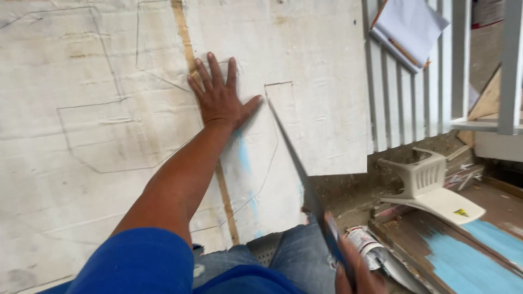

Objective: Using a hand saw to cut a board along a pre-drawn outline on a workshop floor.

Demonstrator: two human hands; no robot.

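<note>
- White board [163, 179] with pencil lines lies flat in front, over the person's knees.
- Left hand [220, 98] is spread wide open, pressing flat on the board.
- Right hand [357, 275] is closed around the handle of a saw [305, 179] sitting in the cut.
- Good sawing here likely means following the pencil line, with fingers well away from the blade.

White plywood sheet [136, 163]: flat, worn, pencil outlines marked, partly cut along line. Handsaw [305, 185]: blade angled in cut at sheet's edge.
</note>
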